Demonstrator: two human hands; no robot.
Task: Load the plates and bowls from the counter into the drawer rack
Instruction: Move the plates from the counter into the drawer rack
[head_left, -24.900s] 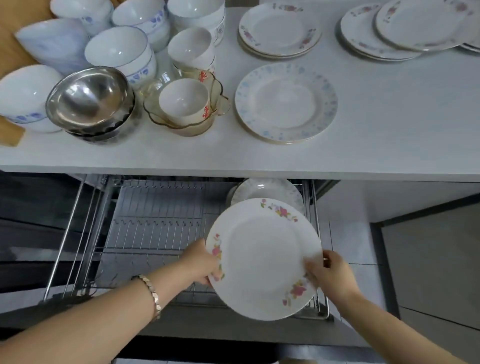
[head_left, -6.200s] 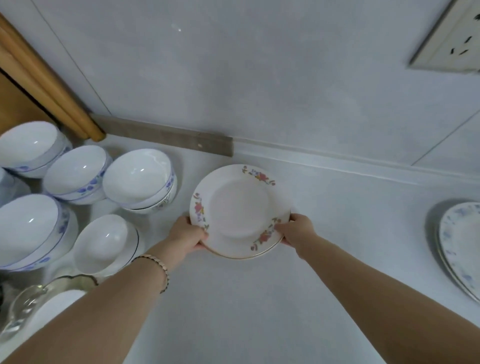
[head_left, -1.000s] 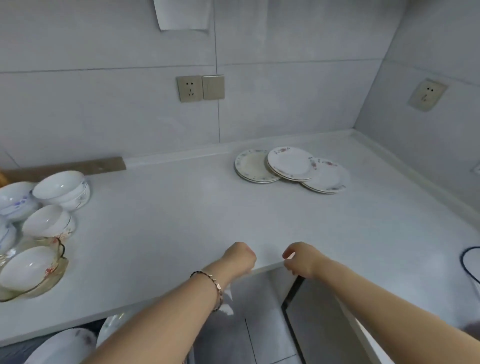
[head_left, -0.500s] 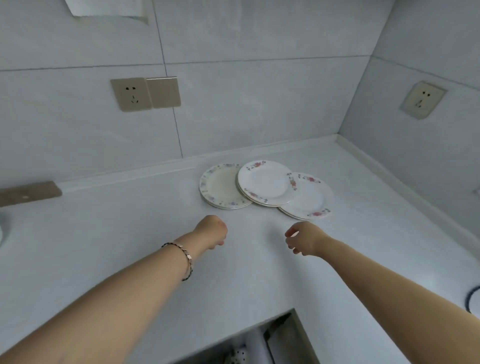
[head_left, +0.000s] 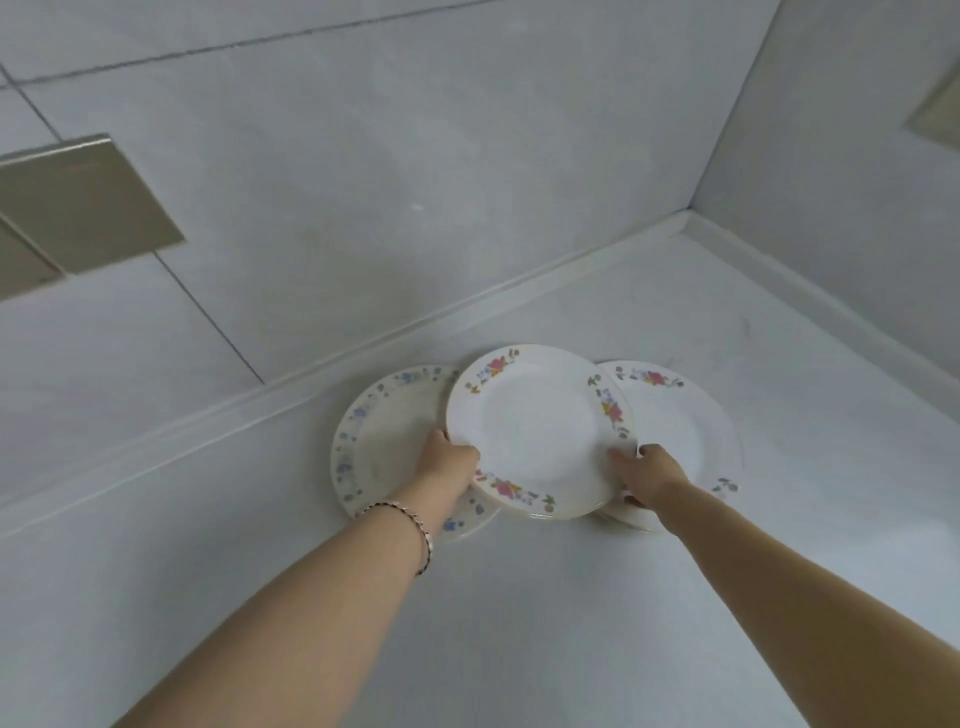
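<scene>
A white plate with pink flowers (head_left: 537, 431) lies on top of two other plates near the back of the white counter (head_left: 519, 597). My left hand (head_left: 449, 462) grips its left rim and my right hand (head_left: 647, 475) grips its right rim. Under it on the left is a cream plate with blue flowers (head_left: 382, 441); under it on the right is another pink-flowered plate (head_left: 680, 426). The drawer rack and the bowls are out of view.
The tiled back wall (head_left: 415, 156) rises just behind the plates and a side wall (head_left: 857, 156) meets it at the right corner. A beige switch plate (head_left: 78, 208) is on the wall at left.
Both hands have reached forward from mid-counter to the plate pile and taken hold of the top plate's rim. The view has closed in on the plates.
</scene>
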